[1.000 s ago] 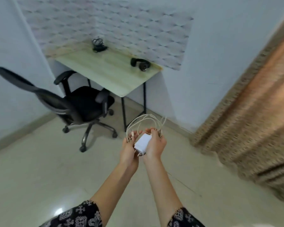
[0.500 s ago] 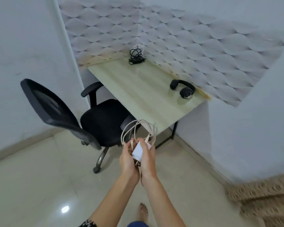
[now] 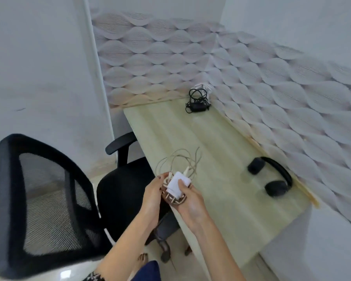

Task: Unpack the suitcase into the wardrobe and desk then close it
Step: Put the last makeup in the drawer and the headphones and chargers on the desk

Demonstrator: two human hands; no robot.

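**White charger block [image 3: 179, 184] and its cable [image 3: 178, 159], being held at centre frame over the near edge of the desk [image 3: 221, 142].**

The right hand [image 3: 190, 202] is cupping the block from below, thumb pressing on its top face. The left hand [image 3: 153, 196] is pinching the cable ends just beside it, and loose loops are springing up above both hands. The block is looking light, hard and smooth-sided, likely a little slippery. The cable is looking limp yet springy, so the coil is apt to sprawl or snag. The best hold seems to be around the block with the loops gathered against it, never dangling by the cord. Black headphones [image 3: 272, 177] are lying at right by the wall. A black adapter [image 3: 198, 102] with bundled cord is sitting upper centre, and a mesh chair [image 3: 49, 199] is standing lower left.
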